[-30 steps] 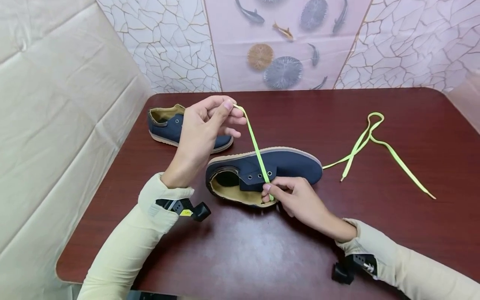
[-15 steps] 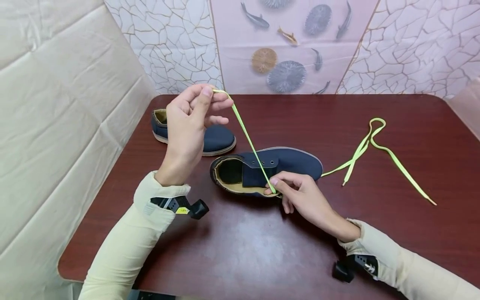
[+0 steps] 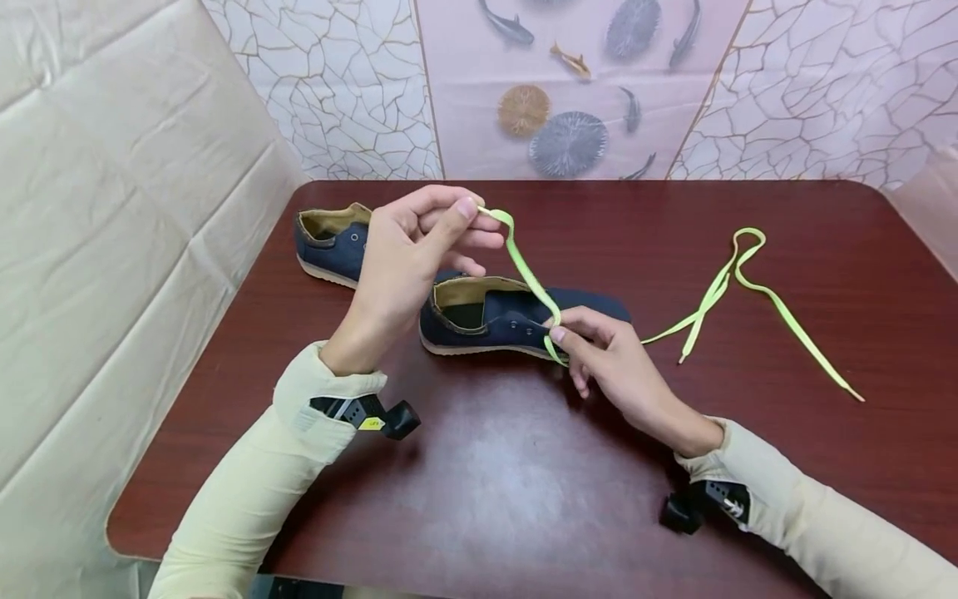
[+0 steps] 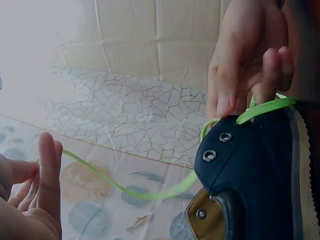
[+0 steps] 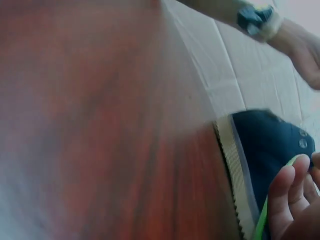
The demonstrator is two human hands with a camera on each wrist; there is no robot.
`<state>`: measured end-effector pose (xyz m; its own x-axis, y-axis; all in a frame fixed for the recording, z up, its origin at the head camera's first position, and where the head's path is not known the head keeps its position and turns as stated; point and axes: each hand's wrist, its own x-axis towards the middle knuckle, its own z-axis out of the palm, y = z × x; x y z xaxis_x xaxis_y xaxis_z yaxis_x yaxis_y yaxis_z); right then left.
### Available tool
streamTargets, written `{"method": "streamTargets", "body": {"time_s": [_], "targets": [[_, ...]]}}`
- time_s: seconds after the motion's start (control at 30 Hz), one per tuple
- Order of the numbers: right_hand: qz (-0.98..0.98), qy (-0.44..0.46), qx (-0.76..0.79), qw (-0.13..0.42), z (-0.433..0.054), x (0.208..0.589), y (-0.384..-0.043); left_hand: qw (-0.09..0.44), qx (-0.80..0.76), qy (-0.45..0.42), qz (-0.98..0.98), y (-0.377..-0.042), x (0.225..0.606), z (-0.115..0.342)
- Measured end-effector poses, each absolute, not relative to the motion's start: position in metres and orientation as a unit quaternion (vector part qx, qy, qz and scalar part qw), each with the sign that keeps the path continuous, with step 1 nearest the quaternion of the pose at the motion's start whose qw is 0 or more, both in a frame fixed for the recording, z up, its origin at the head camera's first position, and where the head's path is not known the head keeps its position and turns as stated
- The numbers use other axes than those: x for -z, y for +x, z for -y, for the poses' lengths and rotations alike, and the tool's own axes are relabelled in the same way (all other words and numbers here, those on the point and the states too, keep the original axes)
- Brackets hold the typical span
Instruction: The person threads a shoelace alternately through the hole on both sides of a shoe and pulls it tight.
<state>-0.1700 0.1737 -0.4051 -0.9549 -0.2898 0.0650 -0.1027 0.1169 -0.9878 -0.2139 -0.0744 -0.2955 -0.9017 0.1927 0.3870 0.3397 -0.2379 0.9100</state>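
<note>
In the head view, my left hand point(image 3: 412, 249) is raised and pinches the end of a flat neon-yellow shoelace point(image 3: 527, 274) between thumb and fingers. From there the lace hangs slack to the front eyelet of a navy shoe point(image 3: 479, 334) with a tan lining. My right hand point(image 3: 614, 358) pinches lace and flap edge at that eyelet with thumb and forefinger. In the left wrist view, the lace passes through this eyelet and lies over the shoe's outer side; the eyelets point(image 4: 209, 155) behind it hold no lace. The right fingers cover part of the toe area.
A second navy shoe point(image 3: 329, 249) stands behind my left hand, partly covered by it. More neon-yellow lace point(image 3: 786, 316) lies looped on the right of the dark red table point(image 3: 479, 499); one strand disappears behind the toe. A patterned backdrop stands behind the table.
The shoe has tilted from lying on its side to nearly upright, showing its near outer side. My left hand rose leftward, then came back right, and the taut lace has slackened.
</note>
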Motion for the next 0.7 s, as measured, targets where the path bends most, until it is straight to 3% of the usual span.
{"method": "streamTargets", "body": {"time_s": [0.3, 0.7], "targets": [[-0.732, -0.125, 0.662, 0.100, -0.175, 0.410, -0.172, 0.039, 0.745, -0.223, 0.628, -0.212, 0.299, 0.077], [-0.794, -0.220, 0.516, 0.234, -0.182, 0.382, -0.170, 0.085, 0.767, -0.224, 0.595, -0.216, 0.293, 0.080]]}}
